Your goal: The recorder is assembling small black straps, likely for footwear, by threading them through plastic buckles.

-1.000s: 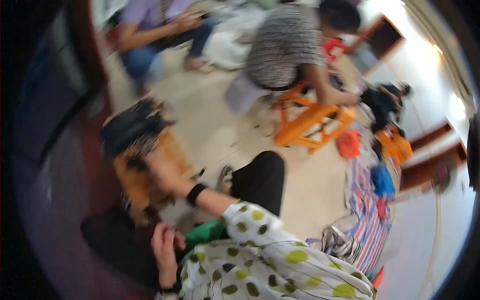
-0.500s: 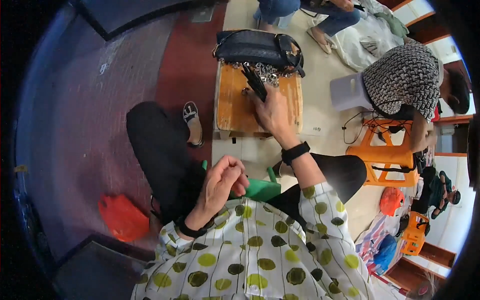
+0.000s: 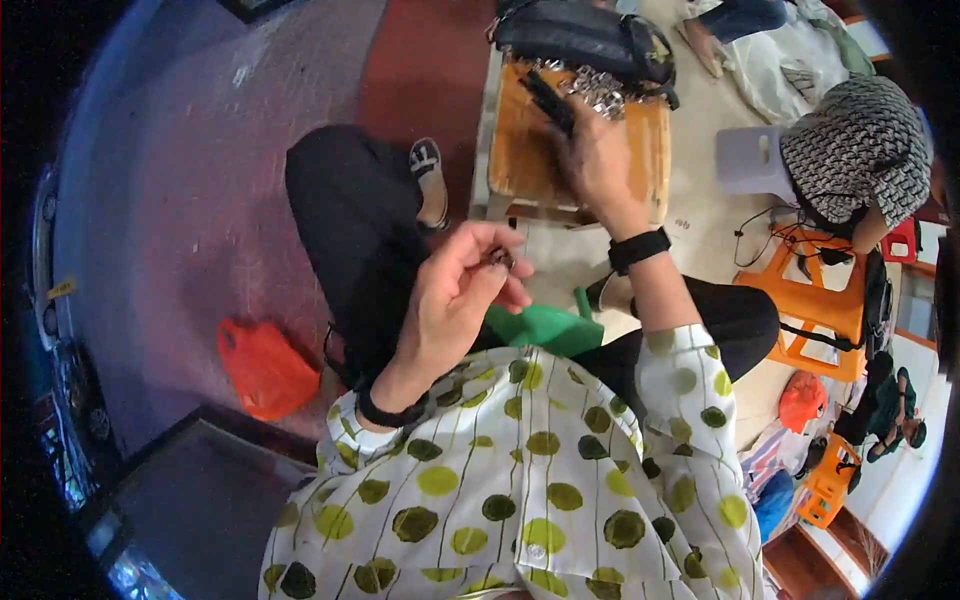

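My right hand (image 3: 602,165) is over a low wooden table (image 3: 518,165), closed on a bundle of narrow black strips (image 3: 547,100) that point toward the far side. Just beyond its fingers lies a heap of small shiny metal pieces (image 3: 600,92). My left hand (image 3: 455,295) is raised in front of my lap, short of the table's near edge. Its thumb and fingers pinch a small shiny metal piece (image 3: 500,260), whose exact shape is too small to make out.
A black handbag (image 3: 575,42) lies on the table's far end. A green stool (image 3: 545,328) stands between my knees. To the right are a person on a grey stool (image 3: 748,160) and an orange stool (image 3: 805,300). A red plastic bag (image 3: 262,368) sits on the floor at left.
The whole view has shifted, with the table now farther up and right. My left hand has risen toward the table, and the metal piece between its fingers now shows. The right hand keeps the strips.
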Demonstrator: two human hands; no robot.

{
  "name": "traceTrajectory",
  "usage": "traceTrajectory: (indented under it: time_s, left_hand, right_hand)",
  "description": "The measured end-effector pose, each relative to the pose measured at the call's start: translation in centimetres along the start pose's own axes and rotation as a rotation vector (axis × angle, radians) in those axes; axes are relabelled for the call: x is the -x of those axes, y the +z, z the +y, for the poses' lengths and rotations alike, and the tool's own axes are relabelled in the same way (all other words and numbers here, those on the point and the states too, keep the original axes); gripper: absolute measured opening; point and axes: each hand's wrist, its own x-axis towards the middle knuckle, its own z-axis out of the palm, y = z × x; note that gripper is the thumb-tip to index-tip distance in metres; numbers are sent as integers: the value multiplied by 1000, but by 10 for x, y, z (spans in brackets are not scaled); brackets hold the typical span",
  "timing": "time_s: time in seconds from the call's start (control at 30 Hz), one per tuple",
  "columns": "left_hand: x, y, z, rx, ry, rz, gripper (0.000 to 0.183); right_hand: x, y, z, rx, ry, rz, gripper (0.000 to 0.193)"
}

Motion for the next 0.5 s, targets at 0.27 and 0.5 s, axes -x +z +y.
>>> traceTrajectory:
  time_s: [0.27, 0.5]
  left_hand:
    - [0, 10, -4, 2, -71, 19, 19]
    - [-5, 11, -6, 65, -93, 28, 16]
  right_hand:
    - [2, 16, 8, -183, 87, 112, 22]
    - [34, -79, -32, -1907, 910, -405, 27]
